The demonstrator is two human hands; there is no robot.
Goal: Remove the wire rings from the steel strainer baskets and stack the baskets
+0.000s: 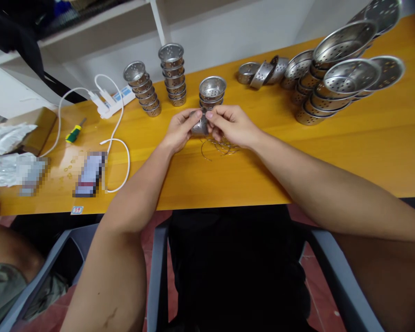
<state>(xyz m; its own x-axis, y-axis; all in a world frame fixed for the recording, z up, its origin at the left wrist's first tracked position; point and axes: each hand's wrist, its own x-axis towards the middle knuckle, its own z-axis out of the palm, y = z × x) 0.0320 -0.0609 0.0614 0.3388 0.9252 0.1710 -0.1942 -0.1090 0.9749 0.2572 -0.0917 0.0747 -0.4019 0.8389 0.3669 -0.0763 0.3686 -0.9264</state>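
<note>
Over the table, a small perforated metal cup (199,126) sits tilted between my hands. My left hand (180,129) grips it from the left, thumb on top near the rim. The fingers of my right hand (231,123) are pinched together at the cup's right edge; whatever they hold there is too small to make out. Several thin curved wires (224,148) lie on the table just beneath my right hand. Right behind my hands stands a short stack of similar perforated cups (212,88), its lower part partly hidden by them.
Two taller cup stacks (146,90) (173,74) stand back left. Larger perforated cups (332,87) are nested at right, beside a few small tipped ones (262,74). Leftward lie a power strip (115,102), screwdriver (74,133) and phone (90,174). Another person's arm (10,244) is far left.
</note>
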